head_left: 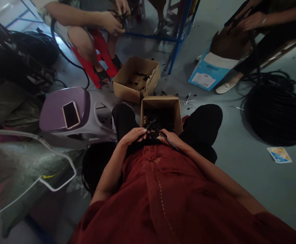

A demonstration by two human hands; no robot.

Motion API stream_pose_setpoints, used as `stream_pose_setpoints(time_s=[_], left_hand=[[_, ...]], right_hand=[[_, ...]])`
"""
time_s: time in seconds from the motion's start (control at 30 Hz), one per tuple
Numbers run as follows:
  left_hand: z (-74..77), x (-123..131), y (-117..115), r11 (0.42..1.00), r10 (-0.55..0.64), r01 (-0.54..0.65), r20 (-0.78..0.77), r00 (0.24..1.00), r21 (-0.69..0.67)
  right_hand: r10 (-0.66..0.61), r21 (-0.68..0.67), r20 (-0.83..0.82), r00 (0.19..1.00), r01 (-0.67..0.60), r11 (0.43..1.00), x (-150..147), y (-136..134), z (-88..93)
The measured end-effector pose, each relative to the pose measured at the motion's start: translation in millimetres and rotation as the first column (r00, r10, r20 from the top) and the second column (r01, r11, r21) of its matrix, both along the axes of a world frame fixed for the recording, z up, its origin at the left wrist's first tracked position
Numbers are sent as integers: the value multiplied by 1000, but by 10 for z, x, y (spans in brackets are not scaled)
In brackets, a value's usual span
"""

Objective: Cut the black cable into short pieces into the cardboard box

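Left of my grip [151, 137]: one purple plastic stool [61, 112] bearing a smartphone [71, 115]; one green woven sack [18, 179] beyond it. Ahead: one open cardboard box [137, 78] holding black scraps; one red plastic stool [94, 57] under a seated co-worker [79, 42]. Right: one blue-and-white carton [209, 73] beside a second co-worker's white shoe [225, 88]; one coil of black cable [272, 108]; one printed card [279, 155] on the floor.

Thin black cable pieces [172, 144], angled apart, above lap
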State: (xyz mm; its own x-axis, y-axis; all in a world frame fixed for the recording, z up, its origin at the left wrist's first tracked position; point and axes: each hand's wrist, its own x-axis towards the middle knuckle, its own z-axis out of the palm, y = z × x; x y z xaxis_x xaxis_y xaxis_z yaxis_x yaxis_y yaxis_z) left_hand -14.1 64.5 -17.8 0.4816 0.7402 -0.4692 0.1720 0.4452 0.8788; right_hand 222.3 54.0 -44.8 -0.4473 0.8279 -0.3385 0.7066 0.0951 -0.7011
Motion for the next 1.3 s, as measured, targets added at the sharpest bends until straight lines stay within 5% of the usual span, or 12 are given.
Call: stream_pose_setpoints(time_s=[0.27,0.37,0.73,1.3], left_hand=[[-75,179,-36,934,140,32,-446,884,356],[-131,251,-72,896,217,30,-496,841,443],[-287,274,-155,910,222,23,-532,817,415],[-251,298,14,885,0,319,-685,729,340]], right_hand=[[1,-96,15,1000,0,995,48,58,-36],[34,-95,31,999,-30,995,68,68,-55],[147,-51,251,957,-138,989,193,101,-56],[114,-51,360,926,-102,993,202,29,-24]])
